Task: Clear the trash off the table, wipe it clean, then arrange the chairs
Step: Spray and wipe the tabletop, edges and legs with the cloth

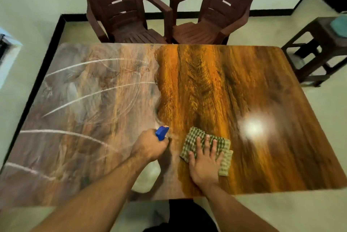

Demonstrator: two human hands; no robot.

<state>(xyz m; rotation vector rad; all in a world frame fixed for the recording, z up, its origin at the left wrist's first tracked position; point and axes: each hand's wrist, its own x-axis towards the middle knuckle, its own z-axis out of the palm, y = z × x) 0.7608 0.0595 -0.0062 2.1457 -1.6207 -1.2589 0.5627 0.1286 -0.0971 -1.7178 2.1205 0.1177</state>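
1. Table [216, 81]: no trash visible on it; its left half is hazy with white streaks, its right half glossy, so wiping looks about half done.
2. Two chairs [120, 15] stand at the table's far edge, not yet arranged, probably.
3. Left hand [150, 147] is closed around a spray bottle [145, 175] above the table's near edge.
4. Right hand [204, 162], fingers spread, presses a checked cloth [197, 136] flat on the table beside the bottle.

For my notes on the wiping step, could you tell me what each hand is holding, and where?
Left hand grips the spray bottle at its neck. Right hand presses flat on the cloth.
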